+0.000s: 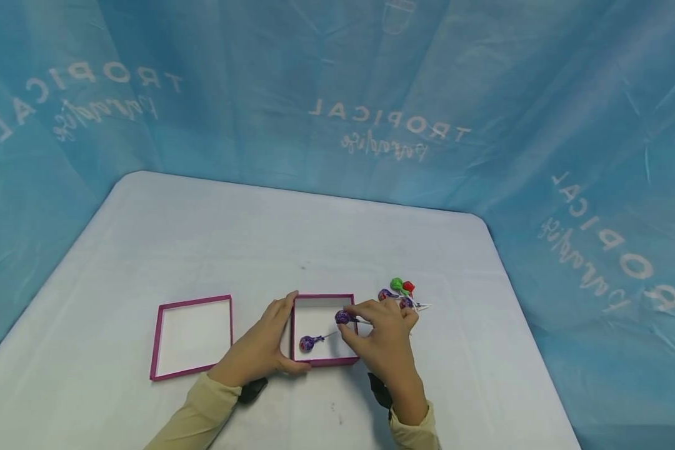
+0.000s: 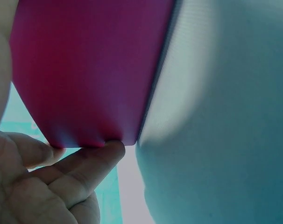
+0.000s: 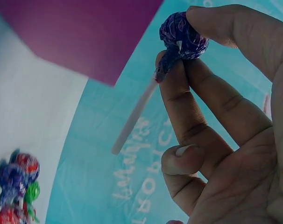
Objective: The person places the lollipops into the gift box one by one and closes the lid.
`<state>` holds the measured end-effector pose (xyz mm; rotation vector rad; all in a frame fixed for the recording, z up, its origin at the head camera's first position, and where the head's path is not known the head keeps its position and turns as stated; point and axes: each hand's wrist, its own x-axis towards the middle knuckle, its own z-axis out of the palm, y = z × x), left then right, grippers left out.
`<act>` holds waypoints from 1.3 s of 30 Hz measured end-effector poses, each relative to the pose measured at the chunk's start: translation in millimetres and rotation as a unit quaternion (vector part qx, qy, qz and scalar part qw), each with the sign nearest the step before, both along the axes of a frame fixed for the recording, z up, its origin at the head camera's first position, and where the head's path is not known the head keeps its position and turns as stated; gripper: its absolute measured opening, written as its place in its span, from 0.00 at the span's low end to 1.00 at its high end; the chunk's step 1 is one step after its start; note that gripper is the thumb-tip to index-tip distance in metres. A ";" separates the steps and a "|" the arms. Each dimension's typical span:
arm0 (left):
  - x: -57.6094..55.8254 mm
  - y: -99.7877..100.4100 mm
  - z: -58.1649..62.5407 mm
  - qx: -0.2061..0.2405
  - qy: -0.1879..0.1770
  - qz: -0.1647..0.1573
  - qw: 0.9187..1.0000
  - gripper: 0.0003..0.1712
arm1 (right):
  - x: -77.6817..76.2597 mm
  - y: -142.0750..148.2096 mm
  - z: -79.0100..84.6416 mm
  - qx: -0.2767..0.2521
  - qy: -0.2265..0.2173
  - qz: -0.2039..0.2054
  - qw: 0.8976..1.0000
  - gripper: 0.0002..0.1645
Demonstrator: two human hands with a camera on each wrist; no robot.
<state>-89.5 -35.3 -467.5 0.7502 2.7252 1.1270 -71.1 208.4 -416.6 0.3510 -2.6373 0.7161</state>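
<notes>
My right hand pinches a purple-wrapped lollipop by its round head, thumb against fingers, its white stick hanging free in the right wrist view. In the head view this lollipop is over the right part of a magenta-edged white box. Another purple lollipop lies inside, toward the front left corner. With fingers at the back left corner and thumb at the front, my left hand grips the box by its left side. The left wrist view shows the fingertips against the magenta wall.
A shallow magenta-rimmed lid lies on the white table left of the box. Right of the box is a small heap of lollipops, with a green one, a red one and purple ones. Blue printed curtains surround the table.
</notes>
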 end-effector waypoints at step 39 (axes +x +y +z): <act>1.8 -0.7 0.3 -0.006 0.006 0.001 1.000 0.78 | -5.4 -43.4 -21.9 0.055 -0.036 0.048 0.997 0.15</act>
